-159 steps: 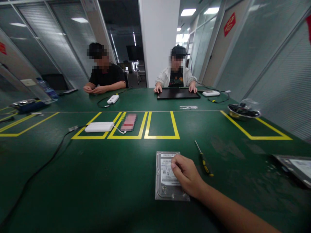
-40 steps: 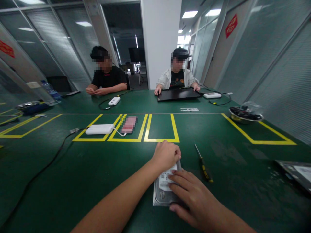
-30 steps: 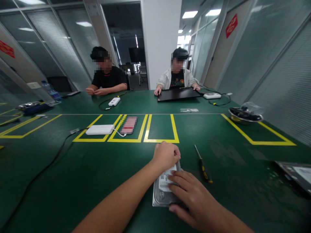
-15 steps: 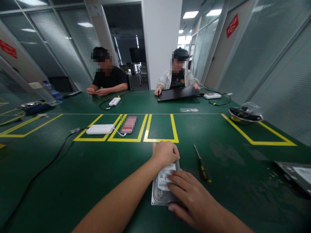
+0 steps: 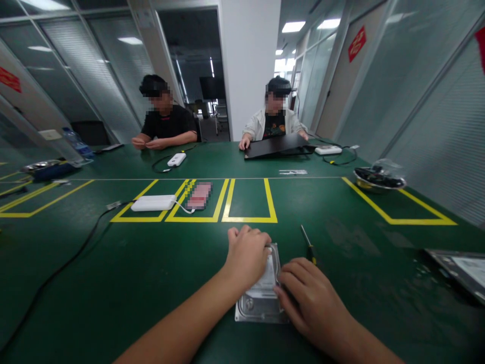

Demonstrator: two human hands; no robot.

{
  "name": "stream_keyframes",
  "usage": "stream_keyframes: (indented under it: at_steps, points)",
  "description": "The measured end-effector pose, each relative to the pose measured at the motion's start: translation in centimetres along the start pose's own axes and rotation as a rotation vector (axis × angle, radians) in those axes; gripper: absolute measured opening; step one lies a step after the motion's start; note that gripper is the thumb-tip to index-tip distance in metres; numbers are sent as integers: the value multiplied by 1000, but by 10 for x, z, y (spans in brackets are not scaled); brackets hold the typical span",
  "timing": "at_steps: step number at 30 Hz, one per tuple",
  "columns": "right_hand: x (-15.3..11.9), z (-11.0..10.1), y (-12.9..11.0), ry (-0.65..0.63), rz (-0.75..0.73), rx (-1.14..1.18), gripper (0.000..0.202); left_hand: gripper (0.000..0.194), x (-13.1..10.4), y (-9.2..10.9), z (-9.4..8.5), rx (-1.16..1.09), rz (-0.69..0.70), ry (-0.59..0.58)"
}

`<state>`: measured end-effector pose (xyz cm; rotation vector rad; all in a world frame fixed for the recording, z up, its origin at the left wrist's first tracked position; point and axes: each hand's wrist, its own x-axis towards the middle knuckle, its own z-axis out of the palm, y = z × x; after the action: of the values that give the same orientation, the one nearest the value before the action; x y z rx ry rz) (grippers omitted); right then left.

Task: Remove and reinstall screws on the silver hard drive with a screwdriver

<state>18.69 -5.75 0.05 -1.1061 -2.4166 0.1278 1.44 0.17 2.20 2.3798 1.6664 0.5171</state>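
Note:
A hard drive (image 5: pixel 261 313) with a white label lies flat on the green table in front of me. My left hand (image 5: pixel 248 255) covers its far left part, with curled fingers reaching over to the far end. Along the drive's right edge rests my right hand (image 5: pixel 308 290), fingers bent together and thumb touching the side. Just beyond the right hand is a screwdriver (image 5: pixel 308 245) with a black and yellow handle, which the hand partly hides.
At the right edge lies another drive-like metal device (image 5: pixel 458 270). A metal bowl (image 5: pixel 379 183) of dark parts stands at the back right. Left of centre sit a white power bank (image 5: pixel 153 202) and a phone (image 5: pixel 199 196). Across the table, one person holds a dark panel (image 5: pixel 276 146).
My left hand has shifted slightly left and nearer, baring the drive's far right corner. My right hand has moved off the label to the drive's right edge, its fingers now bent.

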Motion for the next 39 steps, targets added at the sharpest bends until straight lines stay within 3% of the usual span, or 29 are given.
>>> stream_keyframes:
  at_steps: [3, 7, 10, 15, 17, 20, 26, 29, 39]
  points:
    - [2, -4, 13, 48, 164, -320, 23, 14, -16, 2, 1, 64, 97, 41]
    - [0, -10, 29, -99, 413, -636, 12, 17, -29, 2, 5, 60, 138, 74]
    - [-4, -9, 35, -204, 512, -664, 22, 22, -31, 1, 9, 64, 154, 106]
    - [-4, -9, 36, -414, 631, -525, 33, 23, -29, 0, 11, 96, 209, 105]
    - [-1, -11, 36, -427, 642, -497, 37, 24, -28, 0, 11, 110, 226, 108]
    - [4, -15, 39, -298, 599, -440, 35, 22, -28, 1, 12, 140, 240, 100]
    - [10, -17, 48, 235, 349, 70, 31, 20, -27, 1, 13, 174, 252, 82]
    - [10, -16, 48, 417, 299, 177, 24, 20, -27, 0, 13, 179, 260, 82]
    - [13, -14, 50, 606, 442, 455, 36, 22, -26, -2, 14, 149, 265, 90]
